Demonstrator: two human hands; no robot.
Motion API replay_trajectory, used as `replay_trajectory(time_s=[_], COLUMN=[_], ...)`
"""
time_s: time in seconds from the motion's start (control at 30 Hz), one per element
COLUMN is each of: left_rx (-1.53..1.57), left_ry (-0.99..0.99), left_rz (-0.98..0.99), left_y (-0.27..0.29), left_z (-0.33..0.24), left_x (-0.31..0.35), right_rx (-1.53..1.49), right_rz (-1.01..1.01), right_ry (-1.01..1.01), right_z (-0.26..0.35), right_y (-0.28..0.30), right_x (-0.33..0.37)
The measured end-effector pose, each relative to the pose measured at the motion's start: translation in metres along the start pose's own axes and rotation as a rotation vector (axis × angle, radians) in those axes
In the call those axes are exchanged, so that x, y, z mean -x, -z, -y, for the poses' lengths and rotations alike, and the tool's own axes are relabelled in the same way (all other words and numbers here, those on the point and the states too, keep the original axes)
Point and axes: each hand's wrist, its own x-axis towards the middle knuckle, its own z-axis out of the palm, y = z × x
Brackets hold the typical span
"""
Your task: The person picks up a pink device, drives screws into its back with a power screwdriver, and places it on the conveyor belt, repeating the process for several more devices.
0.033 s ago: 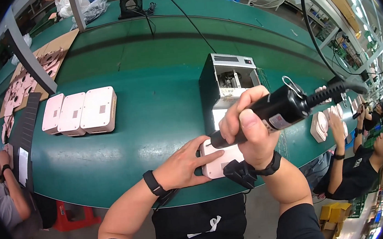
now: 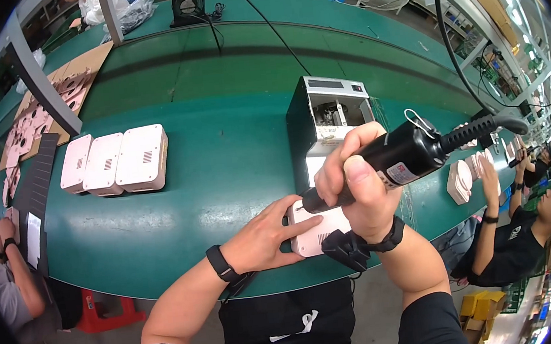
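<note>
Casing (image 2: pixel 308 240) clasped by left hand (image 2: pixel 265 239), driver (image 2: pixel 401 158) by right (image 2: pixel 362 189) (table edge (image 2: pixel 286 285) near, room leftward).

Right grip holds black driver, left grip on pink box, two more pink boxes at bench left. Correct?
No: head view shows three more pink boxes at bench left, not two. Right grip holds black driver; left grip on pink box.

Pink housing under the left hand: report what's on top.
Part of the left hand and vent slots; the electric screwdriver points at the housing's far-left corner. The right hand and black wrist device hide its right end.
</note>
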Motion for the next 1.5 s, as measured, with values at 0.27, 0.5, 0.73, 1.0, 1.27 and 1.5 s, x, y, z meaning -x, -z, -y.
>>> replay_trajectory(time_s=[0.27,0.5,0.73,1.0,1.27,1.5], left_rx=[0.006,-0.032,-0.014,-0.029,0.021,0.040], left_ry=[-0.004,-0.014,0.072,0.095,0.110,0.137], left_rz=[-0.008,-0.016,-0.005,0.009,-0.022,0.002], left_y=[0.000,0.000,0.013,0.008,0.008,0.005], left_z=[0.000,-0.003,0.000,-0.002,0.000,-0.003], left_x=[-0.001,-0.004,-0.004,-0.005,-0.011,-0.013], right_rx=[0.106,0.004,0.059,0.191,0.013,0.134], right_rz=[0.052,-0.003,-0.169,-0.270,-0.233,-0.205], right_ry=[0.060,-0.033,0.200,0.196,0.092,0.107], right_z=[-0.011,0.005,0.036,0.031,0.053,0.040], right_y=[0.008,0.005,0.043,0.065,0.075,0.076], right_x=[0.000,-0.004,-0.006,-0.015,0.056,0.072])
